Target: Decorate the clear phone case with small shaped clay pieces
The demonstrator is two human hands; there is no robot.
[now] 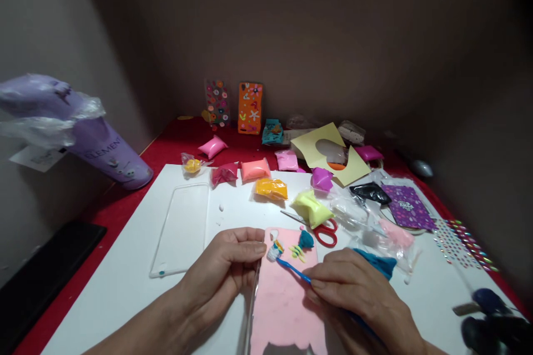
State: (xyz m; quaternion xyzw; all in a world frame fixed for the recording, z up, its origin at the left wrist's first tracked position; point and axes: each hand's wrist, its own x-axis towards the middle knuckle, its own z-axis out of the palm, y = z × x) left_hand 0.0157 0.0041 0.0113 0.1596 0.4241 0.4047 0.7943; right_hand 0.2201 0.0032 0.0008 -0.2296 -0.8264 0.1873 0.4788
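My left hand point(222, 266) grips the upper left edge of a phone case point(287, 308) covered in pale pink clay. Closed around a thin blue modelling tool point(295, 271), my right hand point(360, 294) lies over the case's right side. The tool's tip touches a small white clay shape point(275, 250) with yellow and blue bits, just below the camera hole. Beside that shape sit yellow-green clay strands point(297, 253) and a teal clay lump point(306, 239). The pink clay ends in a ragged edge near the bottom of the view.
Red-handled scissors point(325, 232) lie beyond the case, partly under a yellow clay packet point(312, 208). A clear phone case point(183, 230) rests on the left of the white board. Several clay packets line the back. A purple tumbler point(110, 147) leans at far left; rhinestone sheets point(456, 244) lie right.
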